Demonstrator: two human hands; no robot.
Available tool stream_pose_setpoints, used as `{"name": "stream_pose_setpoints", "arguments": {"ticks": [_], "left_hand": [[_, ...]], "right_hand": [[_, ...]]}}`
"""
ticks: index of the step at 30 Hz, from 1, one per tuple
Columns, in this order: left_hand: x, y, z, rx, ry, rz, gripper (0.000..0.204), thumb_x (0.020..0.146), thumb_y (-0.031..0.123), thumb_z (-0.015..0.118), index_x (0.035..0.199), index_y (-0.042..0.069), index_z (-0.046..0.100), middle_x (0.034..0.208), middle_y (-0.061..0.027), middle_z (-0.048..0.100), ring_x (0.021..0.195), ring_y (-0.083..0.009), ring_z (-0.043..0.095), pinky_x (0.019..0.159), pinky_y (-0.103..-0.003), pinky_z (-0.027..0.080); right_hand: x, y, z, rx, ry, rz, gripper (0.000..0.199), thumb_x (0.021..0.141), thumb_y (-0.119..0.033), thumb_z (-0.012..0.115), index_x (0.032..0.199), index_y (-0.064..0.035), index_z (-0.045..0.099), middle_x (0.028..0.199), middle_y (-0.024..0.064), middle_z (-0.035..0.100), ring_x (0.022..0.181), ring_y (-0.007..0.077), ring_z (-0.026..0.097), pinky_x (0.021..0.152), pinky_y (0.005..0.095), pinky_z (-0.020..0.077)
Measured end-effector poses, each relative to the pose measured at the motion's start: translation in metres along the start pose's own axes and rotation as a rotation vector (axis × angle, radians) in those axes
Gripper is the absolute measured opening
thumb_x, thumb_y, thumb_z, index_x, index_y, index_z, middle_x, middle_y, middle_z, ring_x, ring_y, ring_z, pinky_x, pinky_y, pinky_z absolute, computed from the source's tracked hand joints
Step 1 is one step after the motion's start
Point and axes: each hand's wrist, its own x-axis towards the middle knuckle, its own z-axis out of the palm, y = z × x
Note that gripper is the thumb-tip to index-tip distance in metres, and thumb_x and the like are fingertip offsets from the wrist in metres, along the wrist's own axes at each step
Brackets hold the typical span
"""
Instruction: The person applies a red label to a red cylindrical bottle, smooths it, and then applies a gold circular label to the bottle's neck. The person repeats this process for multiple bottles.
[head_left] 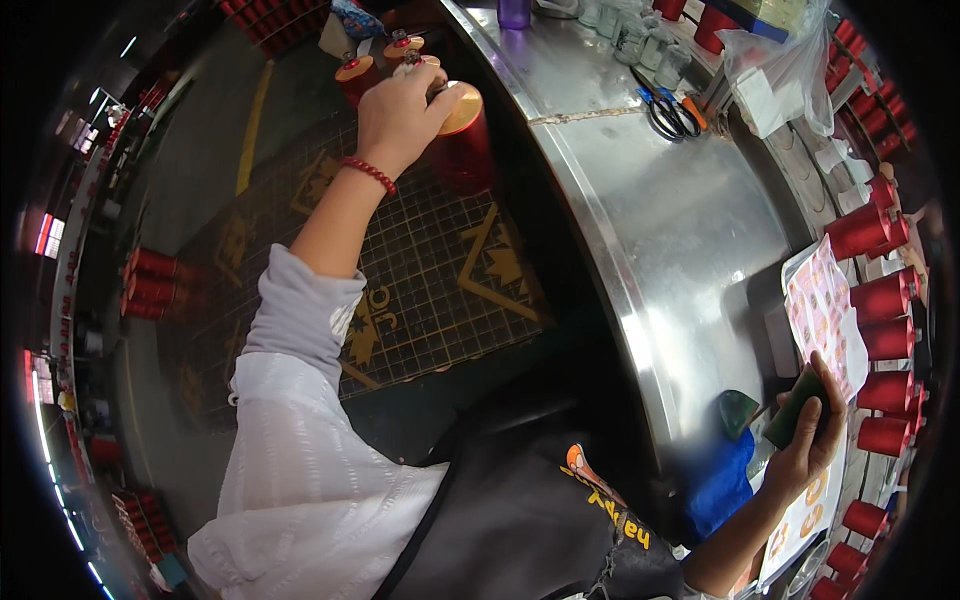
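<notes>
A person in a white ribbed sleeve and dark apron is reaching the left hand (400, 115) out over the floor side of a curved stainless-steel counter (660, 220), the fingers curling down around the rim of a red cylindrical spool (462, 135) with a flat tan cap. The spool is standing upright, its long axis vertical, directly under and just beyond the fingertips, so this hand is by far the nearer one; whether the grip is fully closed cannot be told from this angle. A red bead bracelet (368, 173) is circling the wrist. Several smaller tan-topped spools (372, 62) are clustering just past the hand. Well apart, at the lower right, the right hand (808, 440) is wrapping loosely around a dark green rectangular block (797, 407), holding it tilted above a printed paper sheet (822, 310). Beside that sheet, a row of glossy red cones (880, 300) is lining the counter's far edge. Orange-handled scissors (672, 112) are lying on the brushed metal, and a patterned dark mat (430, 270) is covering the floor below.
</notes>
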Motion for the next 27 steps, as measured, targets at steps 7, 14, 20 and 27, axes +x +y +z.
{"name": "stream_pose_setpoints", "arguments": {"ticks": [7, 14, 20, 27], "left_hand": [[0.001, -0.068, 0.075, 0.235, -0.13, -0.326, 0.05, 0.094, 0.055, 0.054, 0.101, 0.009, 0.07, 0.095, -0.0153, 0.073, 0.09, -0.0346, 0.07, 0.08, -0.045, 0.053], [0.016, -0.054, 0.07, 0.279, -0.248, -0.445, 0.054, 0.092, 0.058, 0.056, 0.098, 0.007, 0.07, 0.1, -0.0178, 0.073, 0.096, -0.0352, 0.07, 0.083, -0.044, 0.053], [0.023, -0.066, 0.063, 0.121, -0.303, -0.331, 0.047, 0.093, 0.048, 0.062, 0.105, 0.003, 0.065, 0.102, -0.0208, 0.072, 0.099, -0.0388, 0.068, 0.086, -0.045, 0.053], [0.022, -0.063, 0.071, 0.171, -0.204, -0.456, 0.045, 0.094, 0.042, 0.062, 0.113, 0.001, 0.061, 0.104, -0.0244, 0.071, 0.102, -0.0414, 0.068, 0.089, -0.048, 0.052]], "right_hand": [[-0.001, 0.022, -0.008, 0.047, -0.021, 0.026, 0.024, 0.105, -0.007, 0.044, 0.121, 0.0004, 0.06, 0.151, 0.0267, 0.044, 0.122, 0.0328, 0.059, 0.087, 0.0367, 0.0564], [-0.003, 0.042, -0.027, 0.03, 0.022, 0.101, 0.022, 0.106, -0.011, 0.044, 0.116, -0.0026, 0.062, 0.152, 0.0205, 0.046, 0.13, 0.0291, 0.054, 0.089, 0.0312, 0.0501], [0.001, 0.052, -0.046, 0.043, 0.095, 0.177, 0.021, 0.106, -0.012, 0.045, 0.112, -0.0043, 0.063, 0.151, 0.0173, 0.049, 0.134, 0.0236, 0.05, 0.087, 0.0279, 0.0482], [0.007, 0.081, -0.081, -0.035, 0.047, 0.132, 0.023, 0.102, -0.003, 0.042, 0.114, -0.0037, 0.062, 0.152, 0.017, 0.047, 0.136, 0.0258, 0.049, 0.088, 0.0275, 0.0507]]}}
